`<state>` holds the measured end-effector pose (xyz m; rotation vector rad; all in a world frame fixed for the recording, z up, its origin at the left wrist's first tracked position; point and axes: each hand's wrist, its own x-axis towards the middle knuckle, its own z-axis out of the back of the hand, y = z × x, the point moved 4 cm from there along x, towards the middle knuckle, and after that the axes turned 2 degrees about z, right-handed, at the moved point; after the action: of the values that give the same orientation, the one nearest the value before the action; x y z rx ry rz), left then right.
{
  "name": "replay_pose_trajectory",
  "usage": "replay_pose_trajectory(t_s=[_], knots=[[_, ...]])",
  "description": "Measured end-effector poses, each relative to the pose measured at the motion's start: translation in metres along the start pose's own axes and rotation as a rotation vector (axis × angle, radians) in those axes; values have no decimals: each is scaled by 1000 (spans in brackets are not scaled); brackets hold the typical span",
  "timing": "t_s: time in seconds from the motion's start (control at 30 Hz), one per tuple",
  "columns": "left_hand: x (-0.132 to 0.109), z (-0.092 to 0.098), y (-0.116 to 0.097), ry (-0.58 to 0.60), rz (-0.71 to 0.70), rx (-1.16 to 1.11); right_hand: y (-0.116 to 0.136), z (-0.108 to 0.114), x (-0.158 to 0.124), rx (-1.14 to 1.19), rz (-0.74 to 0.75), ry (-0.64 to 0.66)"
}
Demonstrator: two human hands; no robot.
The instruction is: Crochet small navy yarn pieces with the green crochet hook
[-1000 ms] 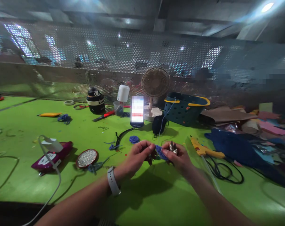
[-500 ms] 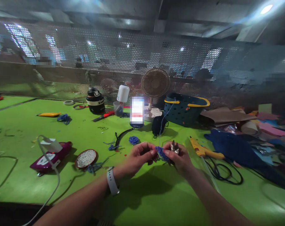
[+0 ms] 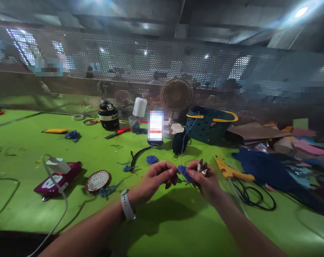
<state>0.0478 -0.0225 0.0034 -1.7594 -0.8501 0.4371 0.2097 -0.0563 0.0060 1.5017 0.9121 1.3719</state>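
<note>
My right hand (image 3: 208,182) is closed round a small piece of blue-purple crochet work (image 3: 185,173), pinched between thumb and fingers. Above that hand's fingers shows a small white and brown thing with two pointed tips (image 3: 202,166), its kind unclear. My left hand (image 3: 162,174) is closed in a pinch just left of the crochet work; what its fingertips hold is too small to make out. A thin blue yarn strand (image 3: 182,151) runs up from the work past a dark yarn ball (image 3: 180,142) to the basket. A blue crocheted rosette (image 3: 151,159) lies beyond my left hand.
A yellow glue gun (image 3: 228,169) with its cable lies to the right, beside dark blue cloth (image 3: 269,175). Behind stand a lit phone (image 3: 155,128), a fan (image 3: 176,96) and a dark basket (image 3: 210,125). Left are a power strip (image 3: 57,180) and a pearl-covered disc (image 3: 98,180).
My left fingertips have drawn slightly away from the crochet work. My right hand has shifted a little right, and the pointed thing with it.
</note>
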Motion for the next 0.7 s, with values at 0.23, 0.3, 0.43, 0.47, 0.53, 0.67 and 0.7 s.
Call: replay_pose_trajectory(t_s=[0.23, 0.3, 0.43, 0.47, 0.53, 0.67, 0.7], knots=[[-2, -1, -1, -30, 38, 63, 1, -1, 0, -22, 23, -10], [-1, 0, 0, -47, 50, 68, 1, -2, 0, -35, 27, -8], [0, 1, 2, -72, 44, 73, 3, -2, -1, -72, 27, -10], [0, 1, 2, -68, 38, 74, 3, -2, -1, -84, 26, -13], [0, 1, 3, -57, 28, 74, 3, -2, -1, -112, 28, -19], [0, 5, 1, -84, -18, 137, 4, 0, 1, -197, 50, -43], [0, 7, -1, -132, -58, 186, 4, 1, 1, -226, 61, -59]])
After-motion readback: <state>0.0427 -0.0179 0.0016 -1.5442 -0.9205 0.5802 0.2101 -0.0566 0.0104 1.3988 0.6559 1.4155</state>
